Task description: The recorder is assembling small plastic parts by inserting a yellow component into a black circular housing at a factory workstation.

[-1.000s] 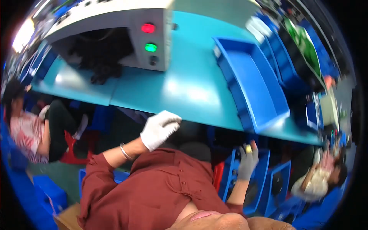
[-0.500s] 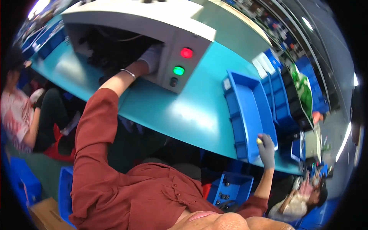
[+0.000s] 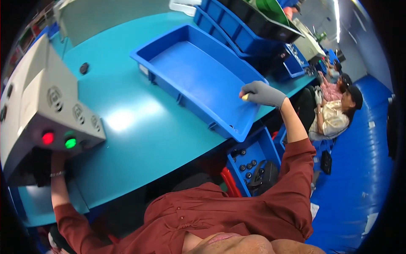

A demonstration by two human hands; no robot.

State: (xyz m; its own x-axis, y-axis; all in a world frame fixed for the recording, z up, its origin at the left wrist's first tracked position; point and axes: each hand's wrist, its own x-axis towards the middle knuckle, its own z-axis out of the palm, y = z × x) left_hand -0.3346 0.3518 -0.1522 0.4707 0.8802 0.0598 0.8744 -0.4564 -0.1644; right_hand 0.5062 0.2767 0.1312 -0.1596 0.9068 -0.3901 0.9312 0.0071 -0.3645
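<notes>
While the right hand (image 3: 263, 94), in a grey glove, rests on the near rim of the large blue tray (image 3: 198, 78) at centre frame, its fingers (image 3: 249, 89) are clenched on a small yellowish piece (image 3: 245, 97); releasing it well inside the rim seems the sound way to place it. At lower left, the left hand (image 3: 44, 167) reaches into the dark opening of the grey machine (image 3: 40, 110), beneath its red and green lights, and whether those fingers are closed cannot be told. Stacked blue bins (image 3: 237, 25) crowd the surface (image 3: 127, 122) behind, and a bin of black parts (image 3: 249, 163) sits below its edge.
</notes>
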